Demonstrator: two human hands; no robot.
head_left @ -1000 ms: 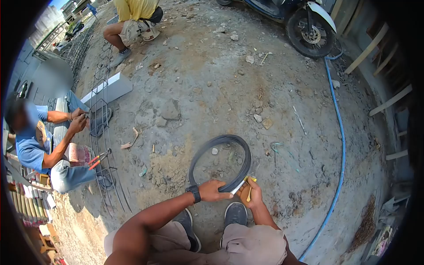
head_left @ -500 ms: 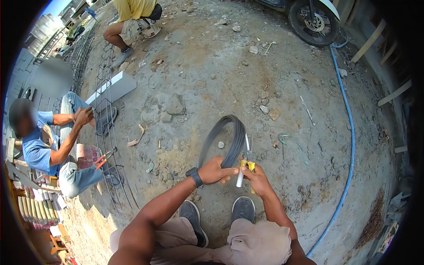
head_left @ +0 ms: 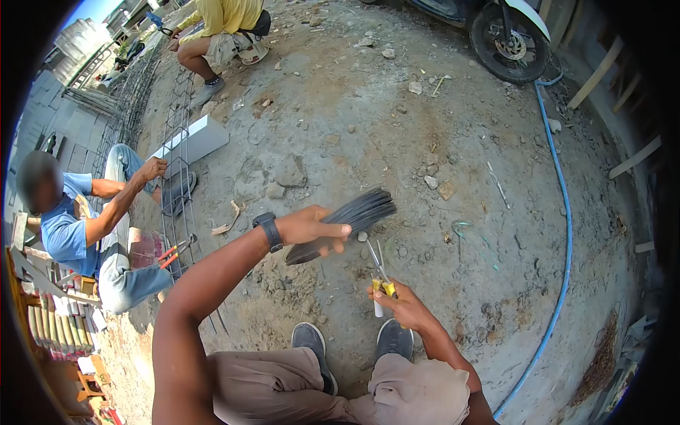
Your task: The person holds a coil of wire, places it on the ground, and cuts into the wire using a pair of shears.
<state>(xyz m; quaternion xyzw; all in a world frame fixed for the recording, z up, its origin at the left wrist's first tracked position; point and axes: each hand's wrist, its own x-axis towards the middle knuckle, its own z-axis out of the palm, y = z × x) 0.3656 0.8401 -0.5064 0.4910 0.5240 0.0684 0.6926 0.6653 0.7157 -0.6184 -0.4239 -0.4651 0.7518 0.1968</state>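
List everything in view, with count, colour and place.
Wire coil: one, dark, left hand.
Tool: one, yellow handles, right hand.
Motorbike: one, white and dark, top right.
Hose: one, blue, right side.
Poles: several, pale, far right.
Steel bars: several, dark, left side.
Block: one, white, upper left.
Co-workers: two, blue shirt left, yellow shirt top.
Rocks: many, greyish, on the ground.
Watch: one, dark, left wrist.
Shoes: two, dark, bottom.
Hands: two, brown, centre, left and right.
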